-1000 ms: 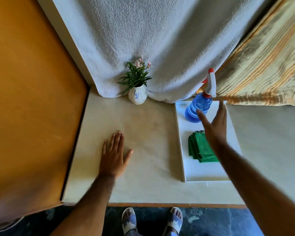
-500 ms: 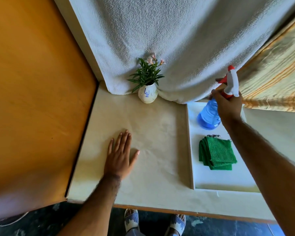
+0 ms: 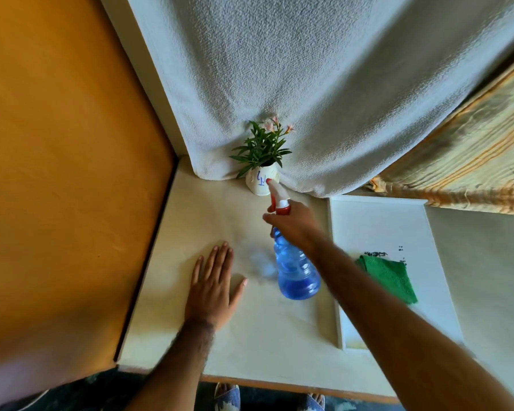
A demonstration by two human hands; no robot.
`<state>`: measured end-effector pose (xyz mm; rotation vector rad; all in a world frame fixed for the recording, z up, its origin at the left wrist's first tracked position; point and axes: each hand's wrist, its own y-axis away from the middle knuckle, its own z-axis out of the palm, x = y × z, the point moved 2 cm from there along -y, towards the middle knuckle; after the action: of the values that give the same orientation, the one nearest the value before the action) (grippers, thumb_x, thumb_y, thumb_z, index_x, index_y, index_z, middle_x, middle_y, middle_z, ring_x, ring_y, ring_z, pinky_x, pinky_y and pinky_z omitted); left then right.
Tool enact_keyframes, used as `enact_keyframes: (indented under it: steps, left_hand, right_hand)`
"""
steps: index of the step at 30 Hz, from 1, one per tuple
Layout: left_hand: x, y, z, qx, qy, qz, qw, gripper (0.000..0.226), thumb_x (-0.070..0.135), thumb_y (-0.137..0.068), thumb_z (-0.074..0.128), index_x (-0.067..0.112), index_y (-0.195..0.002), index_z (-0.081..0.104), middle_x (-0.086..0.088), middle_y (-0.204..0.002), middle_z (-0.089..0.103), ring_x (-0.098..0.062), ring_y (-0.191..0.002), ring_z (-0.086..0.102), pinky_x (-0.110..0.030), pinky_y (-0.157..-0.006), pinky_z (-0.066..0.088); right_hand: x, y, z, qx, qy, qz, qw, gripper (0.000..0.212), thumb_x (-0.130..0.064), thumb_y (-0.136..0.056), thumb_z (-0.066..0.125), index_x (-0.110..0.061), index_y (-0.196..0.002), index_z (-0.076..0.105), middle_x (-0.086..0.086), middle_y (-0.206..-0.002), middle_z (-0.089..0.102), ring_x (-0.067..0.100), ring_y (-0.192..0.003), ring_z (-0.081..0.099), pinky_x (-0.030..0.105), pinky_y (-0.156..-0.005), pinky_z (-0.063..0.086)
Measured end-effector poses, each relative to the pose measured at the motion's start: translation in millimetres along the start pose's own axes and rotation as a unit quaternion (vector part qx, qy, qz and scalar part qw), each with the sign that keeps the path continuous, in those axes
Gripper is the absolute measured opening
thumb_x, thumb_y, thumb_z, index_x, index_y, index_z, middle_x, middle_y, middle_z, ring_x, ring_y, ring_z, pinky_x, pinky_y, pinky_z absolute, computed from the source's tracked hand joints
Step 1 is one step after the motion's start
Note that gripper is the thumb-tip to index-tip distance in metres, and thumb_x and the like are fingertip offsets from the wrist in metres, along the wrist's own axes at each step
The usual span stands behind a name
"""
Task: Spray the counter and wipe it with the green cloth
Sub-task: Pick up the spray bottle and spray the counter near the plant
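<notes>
Cream-coloured bench (image 3: 190, 221), matt, seen from the single head view looking down: bounded on the left by an orange panel (image 3: 60, 161), at the back by a hanging white towel (image 3: 324, 84), with a striped yellow fabric (image 3: 469, 161) at the far right. Item, spray bottle (image 3: 296, 271): blue translucent body, white and red trigger head, held above the bench surface and tilted, nozzle pointing away toward the back; liquid shows in the lower part. Item, right hand (image 3: 294, 223): clenched around the bottle's neck under the trigger head; whether a finger is pressing the trigger cannot be told. Item, left hand (image 3: 212, 286): flat and released, palm down on the bench, fingers spread, grasping nothing, just beside the bottle. Item, pale hazy patch on the surface between left hand and bottle: may be mist or light cast through the bottle, unclear which. Item, green cloth (image 3: 389, 277): folded, lying on the white tray (image 3: 377, 221) at the right, partly hidden behind the right forearm, apart from both hands. Item, small white vase with green plant (image 3: 261, 161): at the back edge, near the nozzle's line. Status, as judged: bottle lifted and brought over the bench, spraying at its start or under way; cloth untouched, so wiping is wholly left to do.
</notes>
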<state>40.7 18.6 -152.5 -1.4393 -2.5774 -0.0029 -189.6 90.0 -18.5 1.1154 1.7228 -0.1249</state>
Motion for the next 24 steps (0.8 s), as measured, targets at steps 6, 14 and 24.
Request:
enact_keyframes:
  steps: [6,14,24]
  left_hand:
    - [0.9,-2.0,1.3,0.0,0.005,-0.003,1.0,0.077,0.058,-0.102,0.039,0.012,-0.163,0.032,-0.008,-0.172,0.032,-0.027,-0.157,0.033,-0.055,-0.126,0.029]
    - [-0.5,-2.9,1.2,-0.013,0.002,-0.006,1.0,0.077,0.06,-0.103,0.037,0.013,-0.164,0.029,-0.007,-0.173,0.029,-0.026,-0.159,0.029,-0.052,-0.127,0.025]
    - [-2.6,-2.3,0.0,-0.019,0.006,-0.003,1.0,0.079,0.061,-0.102,0.037,0.012,-0.164,0.028,-0.009,-0.173,0.029,-0.028,-0.159,0.029,-0.052,-0.128,0.024]
  right_hand:
    - [-2.4,-17.9,6.0,0.017,0.023,0.036,0.999,0.03,-0.047,-0.081,0.073,-0.017,-0.081,0.069,-0.002,-0.055,0.072,0.008,-0.053,0.068,0.031,-0.07,0.06]
    - [-9.0,-23.9,11.3,0.036,0.034,0.045,0.998,0.027,-0.045,-0.08,0.076,-0.02,-0.077,0.066,-0.006,-0.049,0.069,0.008,-0.052,0.07,0.031,-0.07,0.06]
    - [-9.8,-2.3,-21.0,0.106,-0.039,0.006,0.994,0.009,-0.021,-0.079,0.07,-0.019,-0.087,0.073,-0.007,-0.054,0.072,0.001,-0.052,0.068,0.024,-0.064,0.055]
